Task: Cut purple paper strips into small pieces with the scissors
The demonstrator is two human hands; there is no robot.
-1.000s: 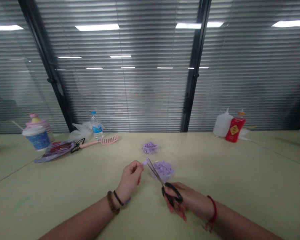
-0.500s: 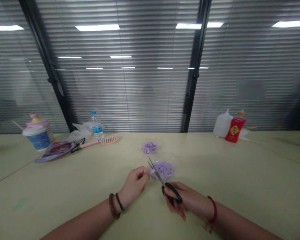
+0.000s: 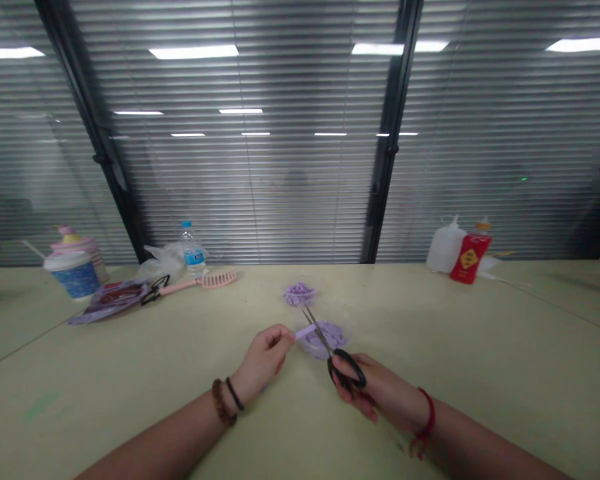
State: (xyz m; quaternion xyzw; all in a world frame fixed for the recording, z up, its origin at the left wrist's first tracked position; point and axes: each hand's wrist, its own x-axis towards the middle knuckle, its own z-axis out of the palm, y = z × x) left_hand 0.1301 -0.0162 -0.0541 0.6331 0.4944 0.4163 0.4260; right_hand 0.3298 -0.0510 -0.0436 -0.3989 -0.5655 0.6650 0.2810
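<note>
My left hand (image 3: pixel 263 355) pinches a thin lilac strip (image 3: pixel 305 332) between thumb and fingers, holding it out over the table. My right hand (image 3: pixel 367 390) grips black-handled steel scissors (image 3: pixel 324 341) through the finger loops. Their blades angle forward and left, with their tips past the strip's free end and the strip lying at the blades. Below them sits a clear plastic bowl (image 3: pixel 341 331) holding a heap of lilac pieces. A smaller bowl of lilac pieces (image 3: pixel 299 294) stands farther forward.
A pale yellow table (image 3: pixel 130 360) spans the view. Along its far edge stand a water bottle (image 3: pixel 194 253), a pink comb (image 3: pixel 219 279), a purple packet (image 3: pixel 111 300), a blue cup (image 3: pixel 73 277), a white jug (image 3: pixel 445 245) and a red bottle (image 3: pixel 469 259), before slatted blinds.
The scissors have moved forward over the bowl, and their blades now meet the lilac strip. My left hand has shifted slightly left, and the strip shows clearly beyond its fingers.
</note>
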